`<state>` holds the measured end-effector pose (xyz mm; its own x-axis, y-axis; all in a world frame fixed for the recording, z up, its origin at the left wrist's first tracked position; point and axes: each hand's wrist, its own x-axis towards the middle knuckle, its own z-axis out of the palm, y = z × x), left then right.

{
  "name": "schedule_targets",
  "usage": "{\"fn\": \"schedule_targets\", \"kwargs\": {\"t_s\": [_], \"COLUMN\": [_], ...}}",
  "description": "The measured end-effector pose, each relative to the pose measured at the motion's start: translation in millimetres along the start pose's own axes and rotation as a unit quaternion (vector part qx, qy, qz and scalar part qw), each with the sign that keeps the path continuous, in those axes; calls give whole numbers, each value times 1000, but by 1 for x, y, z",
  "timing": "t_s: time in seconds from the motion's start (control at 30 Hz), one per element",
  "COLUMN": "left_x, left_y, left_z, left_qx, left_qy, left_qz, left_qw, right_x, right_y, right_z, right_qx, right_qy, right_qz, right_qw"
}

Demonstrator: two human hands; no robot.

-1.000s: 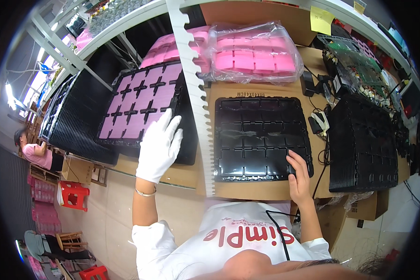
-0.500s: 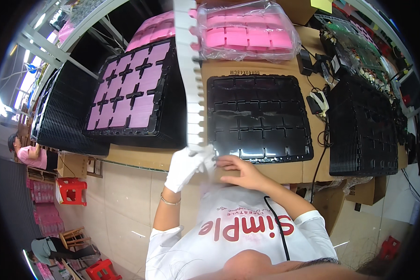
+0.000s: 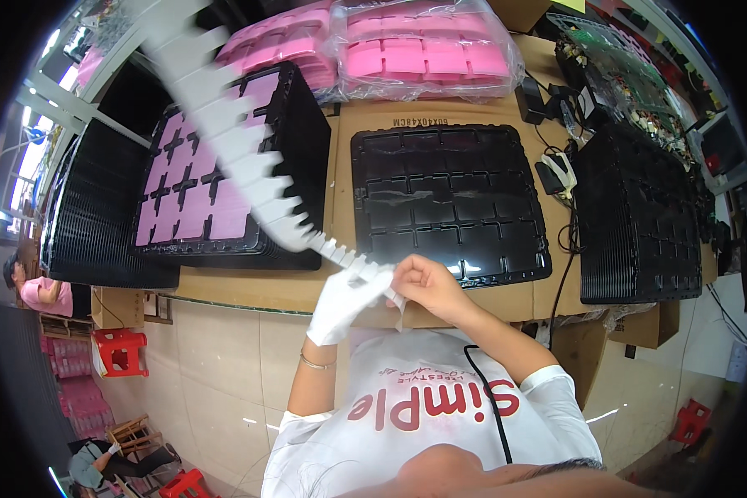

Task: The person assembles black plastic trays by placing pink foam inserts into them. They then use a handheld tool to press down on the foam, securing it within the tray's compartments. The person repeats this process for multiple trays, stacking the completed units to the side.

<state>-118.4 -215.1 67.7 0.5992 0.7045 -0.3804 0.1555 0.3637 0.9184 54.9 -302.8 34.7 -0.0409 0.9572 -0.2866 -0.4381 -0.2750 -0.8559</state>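
A long white strip (image 3: 253, 174) with notches along one edge slants from the upper left down to my hands. My left hand (image 3: 339, 307), in a white glove, is closed on its near end. My bare right hand (image 3: 432, 286) is beside it, thumb and fingers pinched together at the strip's tip. A small white flap (image 3: 401, 314) hangs below the pinch; I cannot tell whether it is part of the strip. Just beyond my hands a black plastic tray (image 3: 452, 203) with moulded compartments lies on the cardboard-covered table (image 3: 340, 187).
At left are a tray stack topped with pink pads (image 3: 192, 217) and another black stack (image 3: 100, 207). Bagged pink pieces (image 3: 427, 54) lie at the back. Black trays (image 3: 639, 224), cables (image 3: 563, 286) and circuit boards (image 3: 631, 79) occupy the right. Two people are at far left.
The strip has swung from nearly upright to slanting left across the pink-topped stack. My right hand has closed from loosely spread fingers to a pinch against the left hand. The view has shifted slightly.
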Motion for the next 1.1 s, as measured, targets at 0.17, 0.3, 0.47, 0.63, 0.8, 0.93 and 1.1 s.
{"fn": "schedule_targets", "kwargs": {"t_s": [0.17, 0.3, 0.47, 0.63, 0.8, 0.93, 1.1], "left_x": [17, 19, 15, 21, 33, 41, 49], "left_y": [-7, -5, -12, -14, -25, -26, -26], "left_z": [-3, 0, -1, 12, 5, -5, -2], "left_qx": [-41, -195, 8, -55, -86, -103, -92], "left_qy": [135, 120, 8, 80, 149, 194, 134], "left_qz": [31, 19, -26, -1, 22, 33, 23], "left_qw": [989, 973, 1000, 995, 985, 975, 986], "right_x": [-8, -9, -5, -6, 5, 45, 182], "right_y": [0, -1, 0, 5, -7, -48, -91], "right_z": [-18, -18, -17, -9, -8, -29, -97], "right_qx": [-93, -79, -130, -294, -462, -426, -488], "right_qy": [-13, -15, 56, 131, 98, 69, 76], "right_qz": [-5, 1, -6, -173, -453, -353, -251], "right_qw": [996, 997, 990, 931, 756, 830, 832]}}
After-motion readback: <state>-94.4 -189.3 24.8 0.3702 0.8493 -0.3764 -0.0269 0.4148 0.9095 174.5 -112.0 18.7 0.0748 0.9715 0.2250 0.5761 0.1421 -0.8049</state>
